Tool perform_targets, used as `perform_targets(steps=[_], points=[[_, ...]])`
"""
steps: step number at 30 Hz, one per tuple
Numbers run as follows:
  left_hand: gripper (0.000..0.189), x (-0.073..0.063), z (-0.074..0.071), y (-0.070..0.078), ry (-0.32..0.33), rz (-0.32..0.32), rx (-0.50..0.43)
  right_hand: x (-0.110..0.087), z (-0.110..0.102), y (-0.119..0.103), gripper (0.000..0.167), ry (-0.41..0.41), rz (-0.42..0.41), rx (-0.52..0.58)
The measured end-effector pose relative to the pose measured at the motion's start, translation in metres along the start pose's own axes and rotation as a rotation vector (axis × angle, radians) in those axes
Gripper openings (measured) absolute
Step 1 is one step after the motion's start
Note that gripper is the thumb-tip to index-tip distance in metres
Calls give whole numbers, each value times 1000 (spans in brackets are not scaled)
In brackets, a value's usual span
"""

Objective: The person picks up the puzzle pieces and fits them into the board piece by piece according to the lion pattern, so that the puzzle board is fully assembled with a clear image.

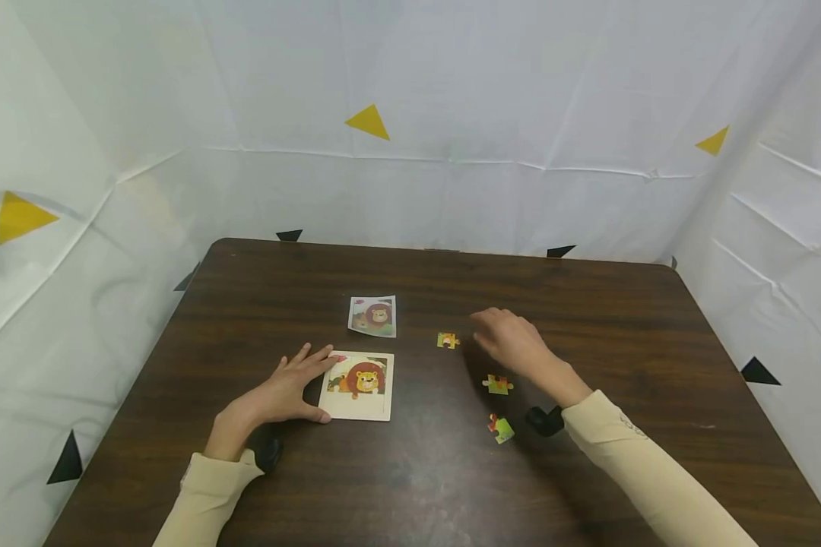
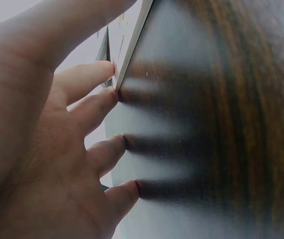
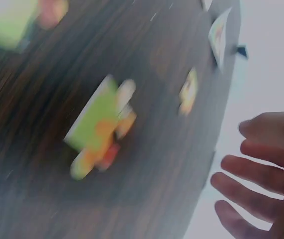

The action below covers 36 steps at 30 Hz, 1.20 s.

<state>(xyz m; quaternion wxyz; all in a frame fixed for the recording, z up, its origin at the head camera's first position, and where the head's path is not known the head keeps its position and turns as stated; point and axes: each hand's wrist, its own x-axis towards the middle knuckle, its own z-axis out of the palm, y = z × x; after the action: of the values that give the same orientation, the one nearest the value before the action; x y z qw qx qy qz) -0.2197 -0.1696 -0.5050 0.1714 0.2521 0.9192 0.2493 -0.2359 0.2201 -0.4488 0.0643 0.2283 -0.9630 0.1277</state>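
Observation:
The wooden puzzle board [image 1: 359, 409] lies left of centre, its upper half filled with lion-picture pieces and its lower part bare. My left hand [image 1: 283, 390] rests at its left side, fingers spread, with thumb and index finger touching the frame; the left wrist view shows its other fingertips on the table. My right hand [image 1: 513, 343] hovers over the table with relaxed fingers and nothing in them. Nearest to it is a small yellow-orange jigsaw piece [image 1: 448, 340]. Closer to me lie a green-and-orange jigsaw piece [image 3: 99, 127] and a green-and-red jigsaw piece [image 1: 502, 429].
A paper picture of the lion [image 1: 372, 317] lies just beyond the board, one edge curling up. The dark wooden table [image 1: 410, 486] ends at white sheeting [image 1: 451, 197] behind and at the sides. Black wrist cameras [image 1: 544, 421] sit under both wrists.

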Motion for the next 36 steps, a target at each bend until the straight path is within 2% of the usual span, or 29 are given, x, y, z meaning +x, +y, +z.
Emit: perform_targets(steps=[7, 11, 20, 27, 29, 32, 36], points=[[101, 0, 1, -2, -8, -1, 9, -12, 3, 15, 41, -196, 90, 80], [101, 0, 0, -3, -7, 0, -4, -14, 7, 17, 42, -241, 85, 61], [101, -2, 0, -5, -2, 7, -5, 2, 29, -4, 40, -190, -4, 5], [101, -1, 3, -4, -9, -9, -10, 19, 42, -19, 38, -123, 100, -40], [102, -1, 3, -3, -11, -16, -15, 23, 43, -20, 35, -113, 102, -45], [102, 0, 2, -3, -11, -19, -19, 25, 43, -20, 27, -97, 77, -28], [102, 0, 1, -2, -13, -18, -15, 24, 43, -17, 14, -76, -15, 15]])
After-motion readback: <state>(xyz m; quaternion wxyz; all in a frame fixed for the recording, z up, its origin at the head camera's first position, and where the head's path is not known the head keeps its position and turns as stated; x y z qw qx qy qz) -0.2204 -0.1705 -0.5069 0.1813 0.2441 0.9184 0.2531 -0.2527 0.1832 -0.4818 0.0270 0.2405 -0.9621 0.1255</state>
